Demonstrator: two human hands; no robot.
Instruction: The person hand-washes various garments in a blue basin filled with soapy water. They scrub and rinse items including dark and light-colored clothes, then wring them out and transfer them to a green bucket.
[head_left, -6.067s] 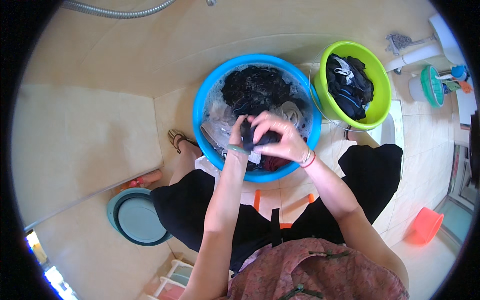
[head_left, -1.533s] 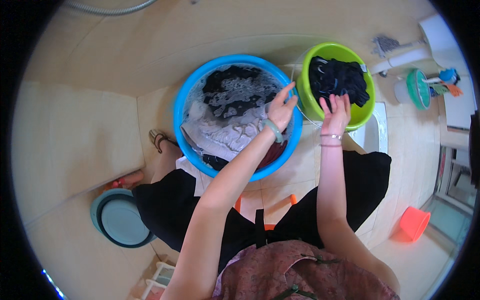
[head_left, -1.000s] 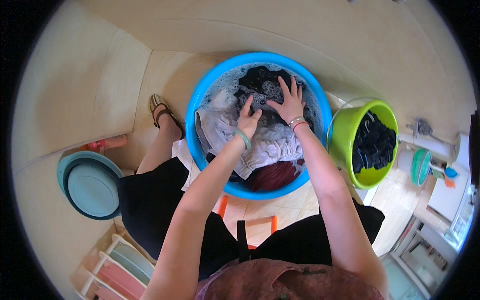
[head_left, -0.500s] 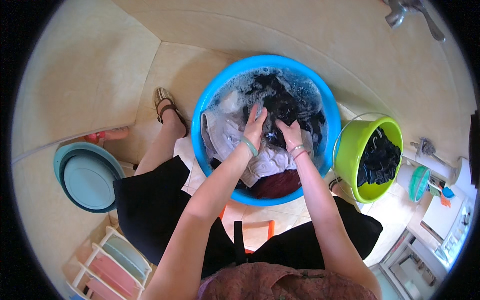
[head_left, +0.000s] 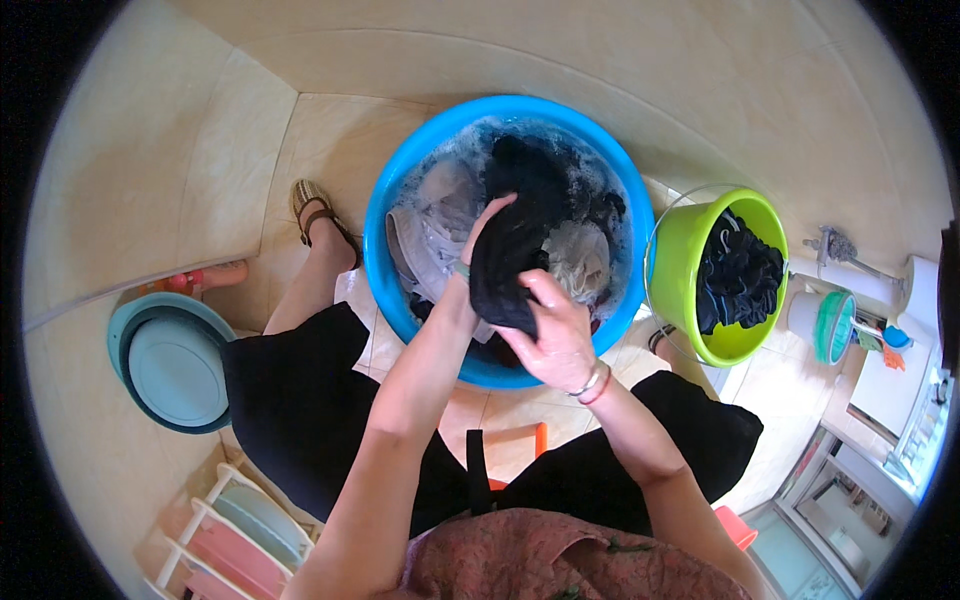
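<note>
A blue tub (head_left: 376, 235) holds soapy water and soaking laundry. From it rises a wet black garment (head_left: 510, 255), its far part still down in the suds. My left hand (head_left: 484, 226) is at the garment's left side, a finger or thumb showing at its edge and the rest hidden under the cloth. The garment's near end is pinched in my right hand (head_left: 555, 325), above the tub's near side. Pale grey-white clothes (head_left: 425, 235) lie in the water to the left, and a whitish crumpled cloth (head_left: 580, 255) to the right.
To the right stands a lime-green bucket (head_left: 680, 270) with dark clothes (head_left: 740, 270) inside. Teal basins (head_left: 175, 370) lean at the left, above a white rack (head_left: 205, 510). An orange stool (head_left: 515, 440) shows between my knees. A tiled wall (head_left: 600, 50) runs behind the tub.
Both hands have come up from the water with the black garment lifted between them. My right hand has moved nearer and left. The view has shifted slightly.
</note>
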